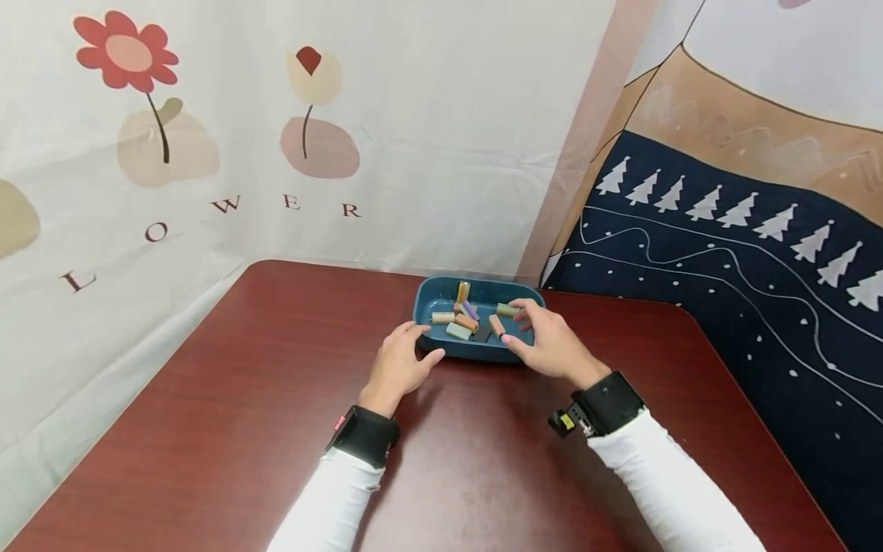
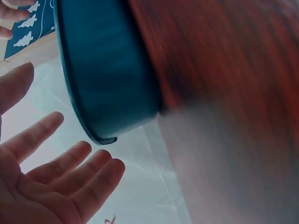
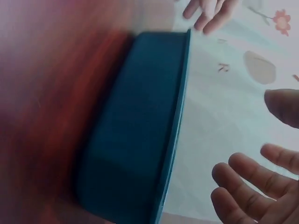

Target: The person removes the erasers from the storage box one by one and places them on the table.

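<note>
A dark teal tub [image 1: 476,350] holds several short, stubby pieces in different colours. An orange piece [image 1: 467,322], a purple piece [image 1: 470,310], a pale green piece [image 1: 458,331] and a pinkish-tan piece [image 1: 497,326] lie loose in it. My left hand [image 1: 400,364] is at the tub's front left corner, fingers spread and holding nothing. My right hand [image 1: 552,341] reaches over the front right rim, its fingers apart and near a green piece [image 1: 507,310]. In both wrist views the fingers show loosely bent around empty air beside the tub wall [image 2: 107,65].
The tub stands near the far edge of a reddish-brown table [image 1: 276,383]. Behind it hangs a pale cloth [image 1: 441,138] printed with flowers and letters. A navy cloth [image 1: 690,268] with white trees hangs at the right. Black bands [image 1: 610,402] wrap both wrists.
</note>
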Demonstrator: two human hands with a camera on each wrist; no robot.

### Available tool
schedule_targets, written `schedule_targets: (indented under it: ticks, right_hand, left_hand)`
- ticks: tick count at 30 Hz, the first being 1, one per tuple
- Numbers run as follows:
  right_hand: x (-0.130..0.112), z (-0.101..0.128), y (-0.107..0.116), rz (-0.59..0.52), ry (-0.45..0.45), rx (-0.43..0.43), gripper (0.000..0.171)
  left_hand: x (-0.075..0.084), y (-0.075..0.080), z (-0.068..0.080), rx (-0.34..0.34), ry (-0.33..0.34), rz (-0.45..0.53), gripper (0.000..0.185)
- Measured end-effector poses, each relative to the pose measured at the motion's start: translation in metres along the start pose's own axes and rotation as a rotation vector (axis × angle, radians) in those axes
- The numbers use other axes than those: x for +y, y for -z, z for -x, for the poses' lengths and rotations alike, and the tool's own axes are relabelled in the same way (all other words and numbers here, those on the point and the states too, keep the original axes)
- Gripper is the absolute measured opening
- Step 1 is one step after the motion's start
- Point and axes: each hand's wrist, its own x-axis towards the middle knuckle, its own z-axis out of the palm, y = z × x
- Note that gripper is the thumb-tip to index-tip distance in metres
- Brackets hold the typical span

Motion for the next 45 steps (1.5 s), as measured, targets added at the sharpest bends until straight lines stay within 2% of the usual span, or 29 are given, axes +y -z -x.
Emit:
schedule_targets:
  ticks: [5, 11, 17, 26, 30, 38, 42, 45]
  right_hand:
    - [0.009, -0.035, 0.006, 0.047, 0.028, -0.092, 0.040]
    - [0.012, -0.074, 0.008, 0.167, 0.078, -0.264, 0.030]
    - [0.012, -0.103, 0.000, 0.283, 0.132, -0.445, 0.029]
    - [0.015, -0.128, -0.027, 0.400, 0.145, -0.671, 0.037]
    - [0.011, -0.136, -0.034, 0.450, 0.142, -0.732, 0.043]
    - [0.007, -0.144, -0.049, 0.523, 0.123, -0.831, 0.044]
    - [0.009, -0.148, -0.054, 0.544, 0.136, -0.835, 0.043]
    - [0.009, -0.149, -0.056, 0.549, 0.139, -0.832, 0.032]
  left_hand:
    - [-0.003, -0.003, -0.004, -0.015, -0.005, 0.020, 0.053]
    - [-0.005, -0.002, -0.005, -0.039, -0.007, 0.028, 0.053]
    - [-0.007, -0.002, -0.004, -0.081, 0.004, 0.036, 0.055]
    - [-0.009, 0.000, -0.004, -0.104, 0.009, 0.076, 0.055]
    - [-0.008, 0.001, -0.005, -0.106, 0.017, 0.097, 0.055]
    - [-0.008, 0.003, -0.002, -0.157, 0.042, 0.133, 0.057]
    - [-0.006, 0.006, -0.003, -0.165, 0.053, 0.149, 0.057]
    - [-0.006, 0.006, -0.004, -0.171, 0.062, 0.152, 0.057]
